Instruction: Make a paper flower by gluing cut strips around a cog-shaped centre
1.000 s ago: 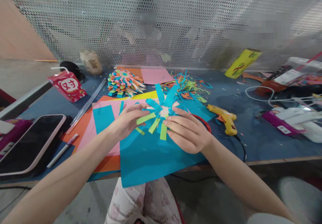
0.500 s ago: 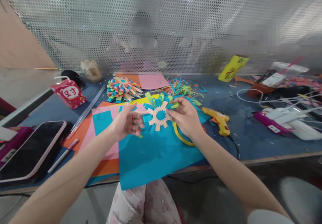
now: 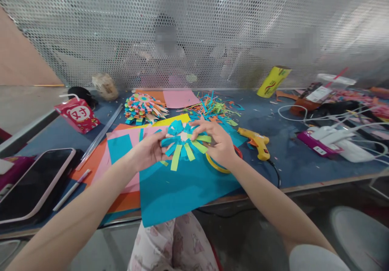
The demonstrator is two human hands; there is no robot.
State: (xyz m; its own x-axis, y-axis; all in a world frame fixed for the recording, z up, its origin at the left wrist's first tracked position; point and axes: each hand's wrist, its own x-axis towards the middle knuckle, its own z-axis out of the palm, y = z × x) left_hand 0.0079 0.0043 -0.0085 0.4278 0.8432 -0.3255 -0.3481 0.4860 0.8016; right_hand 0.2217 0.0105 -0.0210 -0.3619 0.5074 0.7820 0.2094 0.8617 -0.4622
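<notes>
A paper flower (image 3: 178, 151) with blue and lime-green strips around a pale centre is held up over a blue sheet (image 3: 188, 186). My right hand (image 3: 217, 139) pinches its right side, fingers over the upper strips. At the left edge, my left hand (image 3: 150, 148) has its fingers closed against the blue strips; its thumb is partly hidden. Just below my right hand lies a yellow ring-shaped object (image 3: 217, 166), partly covered. A finished-looking multicoloured paper flower (image 3: 144, 106) sits further back on the table.
A yellow glue gun (image 3: 257, 143) lies right of my right hand, its cord over the edge. Paper strips (image 3: 215, 106) are heaped behind. On the left are a red drink carton (image 3: 77, 115), clear sticks (image 3: 101, 135), a pen (image 3: 71, 190) and a phone (image 3: 36, 181). A purple power strip (image 3: 319, 143) sits right.
The paper flower has been turned over, from its pale notched face to its blue and green strips. My left hand has moved right and now grips its edge.
</notes>
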